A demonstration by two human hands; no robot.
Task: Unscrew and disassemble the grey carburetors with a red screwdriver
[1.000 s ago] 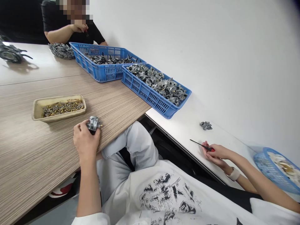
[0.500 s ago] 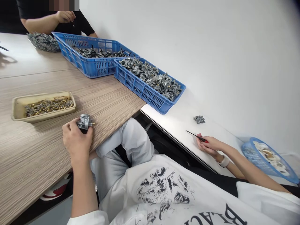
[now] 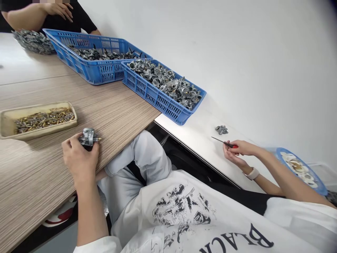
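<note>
My left hand point(image 3: 81, 154) rests at the edge of the wood-grain table point(image 3: 116, 105). Its thumb and fingers are wrapped round a small grey metal carburetor point(image 3: 88, 137) with a brass fitting on its right side. The hand covers the carburetor's lower left part. Just beyond it lies a cream tray point(image 3: 50, 133) of small brass and silver parts. I do not make out my right hand; the two hands at the right look like a neighbour's. One of those hands point(image 3: 240, 147) grips a screwdriver point(image 3: 222, 141) with a red and black handle, above the other, palm-up hand point(image 3: 235, 160).
Two blue crates of metal parts, one larger point(image 3: 102, 72) and one smaller point(image 3: 158, 100), stand at the back. A loose carburetor point(image 3: 221, 130) lies on the white table point(image 3: 189, 140). A blue basket point(image 3: 316, 179) is at the right. Across the table sits a person in black point(image 3: 76, 17).
The view has shifted slightly, moving the tray and crates left. My left hand keeps its hold on the carburetor. The neighbour's hands and screwdriver have risen slightly. The far person's hand has opened out.
</note>
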